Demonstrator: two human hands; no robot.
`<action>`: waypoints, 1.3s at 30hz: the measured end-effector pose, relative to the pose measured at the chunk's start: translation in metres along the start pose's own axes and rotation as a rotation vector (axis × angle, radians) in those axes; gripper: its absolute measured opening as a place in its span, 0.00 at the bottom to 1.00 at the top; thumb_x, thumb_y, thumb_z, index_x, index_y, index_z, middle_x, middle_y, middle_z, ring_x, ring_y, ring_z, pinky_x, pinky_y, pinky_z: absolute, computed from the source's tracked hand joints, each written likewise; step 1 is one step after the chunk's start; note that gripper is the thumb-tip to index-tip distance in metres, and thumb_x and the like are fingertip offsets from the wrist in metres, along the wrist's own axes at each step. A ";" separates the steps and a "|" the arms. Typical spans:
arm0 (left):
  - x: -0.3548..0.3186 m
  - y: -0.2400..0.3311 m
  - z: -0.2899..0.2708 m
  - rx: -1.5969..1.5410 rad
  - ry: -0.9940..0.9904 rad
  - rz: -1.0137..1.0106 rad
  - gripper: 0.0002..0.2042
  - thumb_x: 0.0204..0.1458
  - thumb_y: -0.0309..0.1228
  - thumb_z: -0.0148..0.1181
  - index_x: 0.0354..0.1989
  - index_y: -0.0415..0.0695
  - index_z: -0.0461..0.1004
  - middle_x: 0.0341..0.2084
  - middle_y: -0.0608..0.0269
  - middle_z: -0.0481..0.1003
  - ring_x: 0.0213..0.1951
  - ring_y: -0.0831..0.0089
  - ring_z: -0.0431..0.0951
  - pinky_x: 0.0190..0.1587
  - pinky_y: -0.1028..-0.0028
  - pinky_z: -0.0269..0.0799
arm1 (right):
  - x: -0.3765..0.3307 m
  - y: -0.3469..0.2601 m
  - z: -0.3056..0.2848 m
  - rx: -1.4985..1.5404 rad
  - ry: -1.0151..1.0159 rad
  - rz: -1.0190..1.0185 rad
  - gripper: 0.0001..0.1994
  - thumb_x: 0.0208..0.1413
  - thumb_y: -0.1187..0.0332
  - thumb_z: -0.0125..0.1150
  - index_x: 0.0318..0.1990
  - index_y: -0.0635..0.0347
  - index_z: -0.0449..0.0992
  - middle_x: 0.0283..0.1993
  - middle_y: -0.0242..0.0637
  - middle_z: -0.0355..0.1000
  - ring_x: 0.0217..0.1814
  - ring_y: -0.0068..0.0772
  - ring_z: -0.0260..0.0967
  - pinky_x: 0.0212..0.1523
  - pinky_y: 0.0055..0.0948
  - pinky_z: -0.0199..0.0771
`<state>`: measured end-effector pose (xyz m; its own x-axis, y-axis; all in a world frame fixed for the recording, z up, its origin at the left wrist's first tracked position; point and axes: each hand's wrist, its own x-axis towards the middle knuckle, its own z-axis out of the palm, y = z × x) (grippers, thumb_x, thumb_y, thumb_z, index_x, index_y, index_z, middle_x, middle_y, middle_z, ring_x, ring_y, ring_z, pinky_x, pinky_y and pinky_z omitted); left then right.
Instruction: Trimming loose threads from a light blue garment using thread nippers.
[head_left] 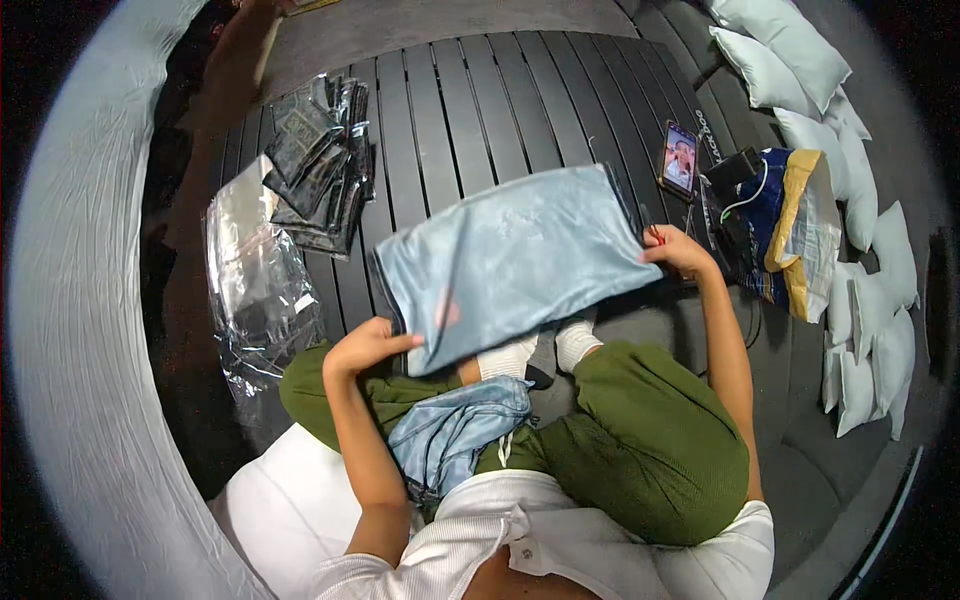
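Note:
A light blue rectangular cloth (520, 260) with dark side edges is stretched out over my crossed legs and the near part of the slatted table. My left hand (368, 348) pinches its near left corner. At the right edge, my right hand (680, 252) is closed on the cloth. A small red-handled tool (653, 236) with a dark tip sticks out of the same right hand; its kind is not clear. Another crumpled light blue cloth (455, 430) lies in my lap, against my green trousers.
Dark folded packets in clear film (320, 170) lie on the left of the dark slatted table (430, 110), beside clear plastic bags (260, 270). A phone (679, 160), a blue-and-yellow sack (790, 230) and several white cushions (800, 70) are on the right.

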<state>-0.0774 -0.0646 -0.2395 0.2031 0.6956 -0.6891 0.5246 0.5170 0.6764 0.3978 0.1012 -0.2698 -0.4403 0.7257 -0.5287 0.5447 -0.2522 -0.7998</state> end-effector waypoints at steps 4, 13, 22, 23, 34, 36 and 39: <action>-0.036 -0.018 -0.019 -0.364 -0.055 0.529 0.17 0.37 0.39 0.67 0.17 0.40 0.66 0.16 0.74 0.64 0.19 0.86 0.60 0.20 0.77 0.54 | -0.011 -0.049 0.011 -0.014 -0.373 -0.074 0.20 0.37 0.75 0.63 0.16 0.51 0.51 0.17 0.19 0.45 0.21 0.13 0.42 0.22 0.18 0.45; -0.006 0.119 -0.095 -1.099 0.707 0.732 0.14 0.57 0.37 0.43 0.35 0.39 0.71 0.30 0.61 0.73 0.32 0.76 0.73 0.35 0.76 0.68 | 0.033 -0.175 -0.062 -0.008 0.608 -0.626 0.14 0.47 0.68 0.57 0.21 0.45 0.55 0.19 0.16 0.49 0.20 0.10 0.45 0.20 0.15 0.44; 0.086 0.131 -0.098 -1.164 0.520 0.517 0.10 0.54 0.34 0.47 0.36 0.41 0.70 0.28 0.64 0.72 0.30 0.75 0.73 0.31 0.76 0.68 | 0.108 -0.133 -0.120 -0.390 0.688 -0.673 0.10 0.46 0.70 0.54 0.19 0.52 0.59 0.18 0.22 0.55 0.19 0.16 0.51 0.19 0.21 0.53; 0.083 0.137 -0.069 -0.968 0.514 0.282 0.10 0.53 0.35 0.49 0.34 0.41 0.70 0.24 0.66 0.72 0.26 0.77 0.72 0.26 0.75 0.67 | 0.104 -0.103 -0.136 -0.573 0.631 -0.671 0.08 0.44 0.70 0.53 0.19 0.57 0.61 0.19 0.25 0.58 0.21 0.19 0.53 0.21 0.25 0.57; -0.032 0.055 -0.053 -0.547 0.121 -0.001 0.14 0.51 0.40 0.54 0.23 0.40 0.73 0.18 0.68 0.72 0.20 0.79 0.70 0.23 0.79 0.65 | -0.033 -0.129 -0.083 -0.147 -0.056 -0.073 0.16 0.42 0.73 0.58 0.20 0.49 0.53 0.20 0.18 0.46 0.22 0.12 0.43 0.23 0.16 0.43; -0.025 0.068 -0.056 -0.770 0.217 0.182 0.13 0.52 0.38 0.52 0.31 0.39 0.72 0.25 0.65 0.74 0.26 0.78 0.73 0.31 0.78 0.68 | -0.026 -0.150 -0.076 -0.050 0.121 -0.172 0.15 0.44 0.72 0.57 0.20 0.48 0.53 0.21 0.18 0.46 0.23 0.12 0.43 0.24 0.16 0.43; 0.005 0.073 -0.066 -0.957 0.345 0.449 0.15 0.54 0.38 0.49 0.36 0.36 0.71 0.32 0.62 0.75 0.33 0.75 0.74 0.40 0.76 0.68 | -0.003 -0.161 -0.084 0.113 0.393 -0.321 0.14 0.47 0.72 0.56 0.21 0.48 0.54 0.21 0.18 0.47 0.23 0.12 0.44 0.25 0.17 0.43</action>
<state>-0.0930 0.0100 -0.1766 -0.1043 0.9407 -0.3229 -0.4239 0.2517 0.8701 0.3710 0.1932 -0.1156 -0.2597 0.9579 -0.1221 0.3360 -0.0289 -0.9414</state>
